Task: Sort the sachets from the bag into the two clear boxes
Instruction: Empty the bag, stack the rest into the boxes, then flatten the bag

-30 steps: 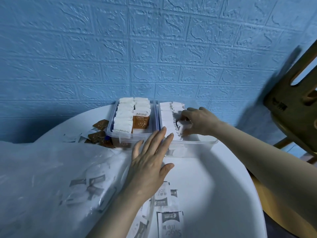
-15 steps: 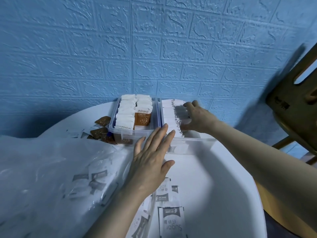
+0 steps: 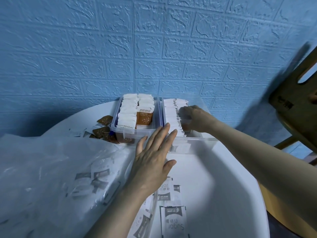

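inside right box (image 3: 208, 143), right hand (image 3: 193, 117) now nearer, curled on sachets (image 3: 173, 115), left hand (image 3: 152, 162) stays spread flat

my right hand (image 3: 192, 117) hides its own fingertips down in the right box (image 3: 204, 141), so whether they hold a sachet i can't tell. my left hand (image 3: 152, 162) covers the sugar sachets (image 3: 173, 220), and the bag (image 3: 51, 169) blurs those inside.

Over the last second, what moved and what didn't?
The right hand, inside the right clear box, shifted a little farther back along the row of white sachets, its fingers curled against them throughout. The left hand stayed flat and open at the boxes' near edge. The left clear box and bag stayed put.
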{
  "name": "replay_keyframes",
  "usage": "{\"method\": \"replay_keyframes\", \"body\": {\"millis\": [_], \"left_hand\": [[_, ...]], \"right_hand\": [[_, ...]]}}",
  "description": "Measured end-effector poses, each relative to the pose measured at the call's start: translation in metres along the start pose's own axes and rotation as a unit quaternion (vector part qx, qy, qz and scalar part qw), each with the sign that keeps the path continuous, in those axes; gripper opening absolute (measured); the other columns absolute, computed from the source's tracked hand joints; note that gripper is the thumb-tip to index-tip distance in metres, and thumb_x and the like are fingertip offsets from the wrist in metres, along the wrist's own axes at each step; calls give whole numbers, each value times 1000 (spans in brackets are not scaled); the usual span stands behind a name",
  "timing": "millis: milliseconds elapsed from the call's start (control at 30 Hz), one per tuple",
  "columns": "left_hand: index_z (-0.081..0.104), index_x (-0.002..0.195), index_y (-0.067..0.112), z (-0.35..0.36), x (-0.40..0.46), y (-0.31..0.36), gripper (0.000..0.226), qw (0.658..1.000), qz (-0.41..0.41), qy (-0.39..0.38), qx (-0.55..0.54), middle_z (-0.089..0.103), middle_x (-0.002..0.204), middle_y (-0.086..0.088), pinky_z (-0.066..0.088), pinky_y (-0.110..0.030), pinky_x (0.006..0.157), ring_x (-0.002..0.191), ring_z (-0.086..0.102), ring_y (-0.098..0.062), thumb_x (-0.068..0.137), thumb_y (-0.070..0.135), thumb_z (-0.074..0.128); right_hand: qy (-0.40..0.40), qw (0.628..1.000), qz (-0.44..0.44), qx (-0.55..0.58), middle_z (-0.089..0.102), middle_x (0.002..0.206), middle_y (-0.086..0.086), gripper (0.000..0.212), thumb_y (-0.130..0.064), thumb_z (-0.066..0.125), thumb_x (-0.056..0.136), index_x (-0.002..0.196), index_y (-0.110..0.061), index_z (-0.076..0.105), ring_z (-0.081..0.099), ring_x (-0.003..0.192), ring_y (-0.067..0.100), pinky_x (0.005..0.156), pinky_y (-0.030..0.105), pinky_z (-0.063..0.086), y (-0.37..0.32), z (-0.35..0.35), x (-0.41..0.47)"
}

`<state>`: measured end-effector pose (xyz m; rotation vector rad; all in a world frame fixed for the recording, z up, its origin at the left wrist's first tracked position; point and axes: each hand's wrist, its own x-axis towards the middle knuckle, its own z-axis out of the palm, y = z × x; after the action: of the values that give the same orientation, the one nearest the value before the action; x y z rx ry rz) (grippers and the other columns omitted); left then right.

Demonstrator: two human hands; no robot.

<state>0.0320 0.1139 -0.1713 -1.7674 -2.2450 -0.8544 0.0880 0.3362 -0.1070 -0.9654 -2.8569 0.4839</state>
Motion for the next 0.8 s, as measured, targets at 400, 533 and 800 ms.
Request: {"method": "replay_keyframes", "body": {"millis": [400,533,800], "left_hand": [[22,150,26,-3,0,-1,81,1000,15,6,7,14,160,5,12,-38,111,145,13,-9,85,28,68],[43,142,19,-23,0,3,57,999,26,38,-5,39,150,-1,21,-38,107,137,31,-15,88,35,55],[53,132,39,-71,-48,12,45,982,69,-174,28,51,135,23,11,-31,112,133,33,3,91,56,49]], "right_hand": [[74,982,-22,-175,47,139,3,66,-38,68,87,144,-23,39,55,118,28,91,38,43,-21,-26,-39],[116,987,-90,-62,57,125,-10,51,-42,70,84,131,-31,54,62,101,15,84,35,47,-38,-24,-93],[135,976,-172,17,61,118,-10,44,-50,63,76,114,-29,68,46,114,17,90,34,37,-37,37,-169]]}}
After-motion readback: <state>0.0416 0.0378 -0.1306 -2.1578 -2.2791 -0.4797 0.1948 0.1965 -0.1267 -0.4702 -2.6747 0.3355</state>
